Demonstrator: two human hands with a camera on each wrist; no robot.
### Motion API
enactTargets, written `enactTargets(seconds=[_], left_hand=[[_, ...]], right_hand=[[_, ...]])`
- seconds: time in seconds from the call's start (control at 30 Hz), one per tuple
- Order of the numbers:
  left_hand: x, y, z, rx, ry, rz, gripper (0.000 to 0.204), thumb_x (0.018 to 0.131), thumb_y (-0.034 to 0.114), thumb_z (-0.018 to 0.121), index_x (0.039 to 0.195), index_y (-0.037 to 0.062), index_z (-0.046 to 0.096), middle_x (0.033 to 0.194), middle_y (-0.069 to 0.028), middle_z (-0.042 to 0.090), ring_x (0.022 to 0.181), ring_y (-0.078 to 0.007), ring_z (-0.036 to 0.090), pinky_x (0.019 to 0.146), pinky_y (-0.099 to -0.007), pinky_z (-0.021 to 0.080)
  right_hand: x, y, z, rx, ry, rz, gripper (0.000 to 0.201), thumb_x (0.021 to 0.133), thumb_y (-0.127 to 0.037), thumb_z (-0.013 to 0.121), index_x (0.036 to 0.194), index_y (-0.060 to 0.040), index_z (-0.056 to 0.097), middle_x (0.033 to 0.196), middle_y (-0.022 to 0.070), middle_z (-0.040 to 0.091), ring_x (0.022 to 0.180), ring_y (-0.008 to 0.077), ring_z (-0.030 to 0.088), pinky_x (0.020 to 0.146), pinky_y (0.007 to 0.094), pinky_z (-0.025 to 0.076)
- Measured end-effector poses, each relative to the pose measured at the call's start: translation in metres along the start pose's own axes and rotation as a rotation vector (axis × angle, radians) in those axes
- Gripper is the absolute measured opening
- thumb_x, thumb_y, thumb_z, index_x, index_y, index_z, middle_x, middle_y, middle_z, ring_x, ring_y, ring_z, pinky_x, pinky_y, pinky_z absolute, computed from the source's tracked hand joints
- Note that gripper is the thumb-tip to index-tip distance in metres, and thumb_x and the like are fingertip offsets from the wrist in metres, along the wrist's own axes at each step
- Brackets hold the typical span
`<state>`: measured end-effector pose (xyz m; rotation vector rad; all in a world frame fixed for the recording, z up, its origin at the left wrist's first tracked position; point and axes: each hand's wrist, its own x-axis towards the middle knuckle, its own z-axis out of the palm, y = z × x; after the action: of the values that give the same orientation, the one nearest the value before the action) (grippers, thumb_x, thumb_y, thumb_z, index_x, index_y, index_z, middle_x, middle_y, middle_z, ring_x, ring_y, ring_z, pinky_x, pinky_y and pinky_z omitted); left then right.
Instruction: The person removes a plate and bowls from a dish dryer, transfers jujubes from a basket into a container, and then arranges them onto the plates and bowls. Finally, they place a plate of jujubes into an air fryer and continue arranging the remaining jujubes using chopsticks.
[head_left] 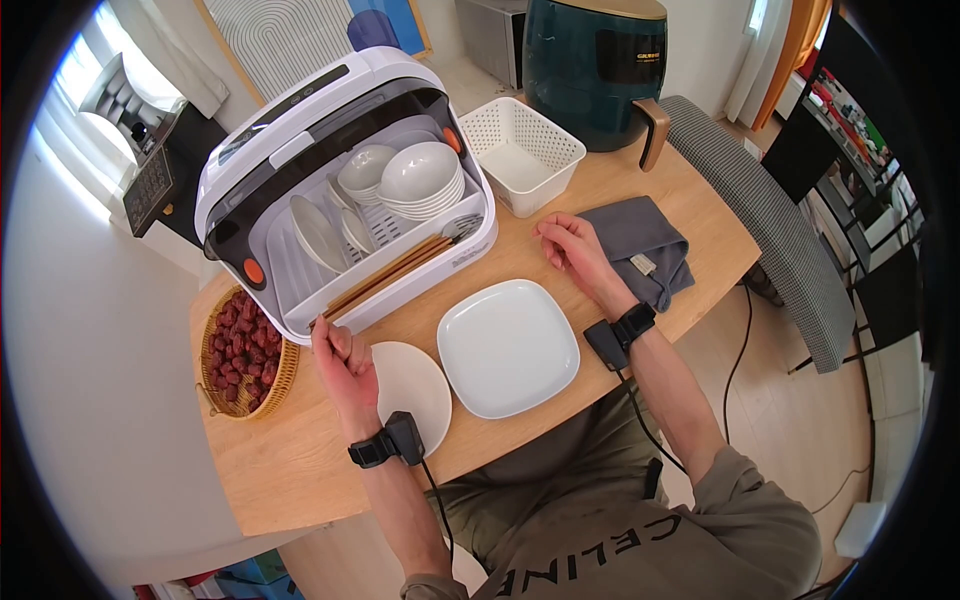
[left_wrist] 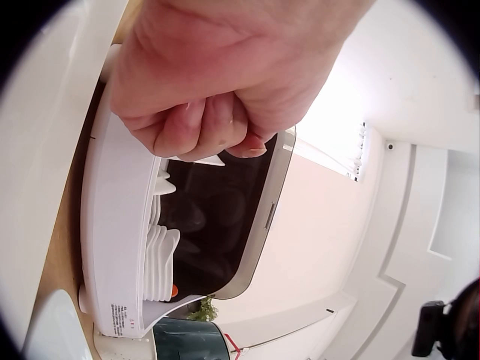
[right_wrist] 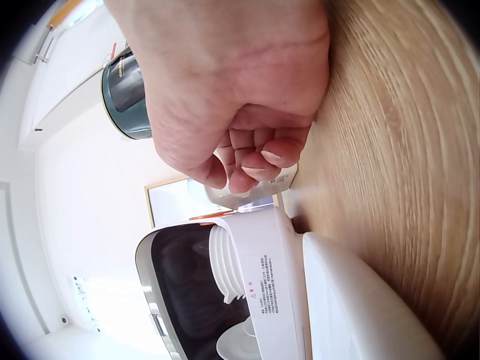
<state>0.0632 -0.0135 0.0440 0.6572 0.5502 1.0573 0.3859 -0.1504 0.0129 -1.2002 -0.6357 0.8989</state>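
My left hand (head_left: 345,372) is beside the left front corner of a white dish cabinet (head_left: 425,285), fingers loosely curled and holding nothing visible. Its fingertips overlap the near ends of wooden chopsticks (head_left: 385,276) in the head view; no chopsticks show by the hand in the left wrist view. A round white plate (head_left: 418,395) lies partly under that wrist. On the wood table rests my right hand (head_left: 572,250), fingers loosely bent around nothing, between the cabinet and a folded grey cloth (head_left: 640,235). A square white plate (head_left: 508,348) lies between both hands.
White bowls (head_left: 420,172) and upright plates (head_left: 317,235) stand inside the cabinet, its dark lid raised. A woven basket (head_left: 283,388) of red dates is at left. Behind the right hand are a perforated white basket (head_left: 535,192) and a green air fryer (head_left: 580,90).
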Motion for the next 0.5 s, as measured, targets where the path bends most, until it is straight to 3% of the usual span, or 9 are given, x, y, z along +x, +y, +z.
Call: enactTargets(seconds=[0.5], left_hand=[[0.0001, 0.0002, -0.0009, -0.006, 0.0, -0.001, 0.042, 0.101, 0.031, 0.048, 0.063, 0.0142, 0.038, 0.053, 0.006, 0.025, 0.041, -0.0062, 0.017, 0.039, -0.0241, 0.017]], right_hand=[[-0.0003, -0.0006, 0.0008, -0.011, -0.008, 0.007, 0.017, 0.096, -0.017, 0.056, 0.092, -0.0022, 0.063, 0.062, -0.0043, 0.052, 0.051, 0.0026, 0.045, 0.046, 0.0179, 0.033]])
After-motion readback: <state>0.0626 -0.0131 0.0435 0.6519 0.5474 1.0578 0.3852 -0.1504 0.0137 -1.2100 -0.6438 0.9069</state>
